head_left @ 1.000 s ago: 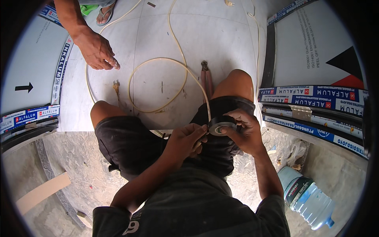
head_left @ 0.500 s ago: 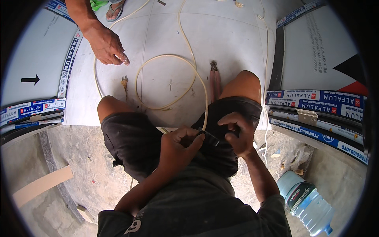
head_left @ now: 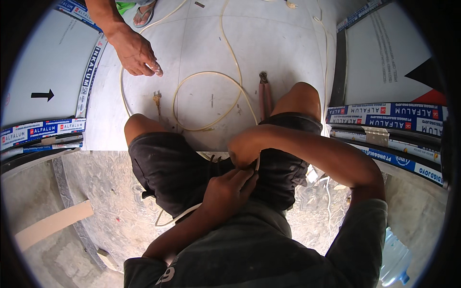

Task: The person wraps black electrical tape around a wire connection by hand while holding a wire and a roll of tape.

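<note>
My left hand (head_left: 224,191) is closed in a pinch on a cream cable (head_left: 258,161) in front of my lap. Something small and dark shows at its fingertips, its kind unclear. My right hand (head_left: 244,149) reaches across from the right and curls over just beyond the left fingers. It is bent inward, so its fingertips and whatever they grip are hidden. The cable's loop (head_left: 207,73) lies on the white board between my knees. A pair of pliers with pinkish handles (head_left: 265,98) rests beside my right knee, and a cable plug (head_left: 157,99) lies near my left knee.
Another person's hand (head_left: 137,54) hangs over the board at the upper left, a sandalled foot (head_left: 143,14) behind it. Taped panels flank both sides. A large clear bottle (head_left: 394,259) lies at the lower right. A second plug (head_left: 291,4) is at the far edge.
My right hand has swung inward across my lap to meet the left, its elbow lifting outward. The dark strip seen before at my left fingers is now mostly hidden.
</note>
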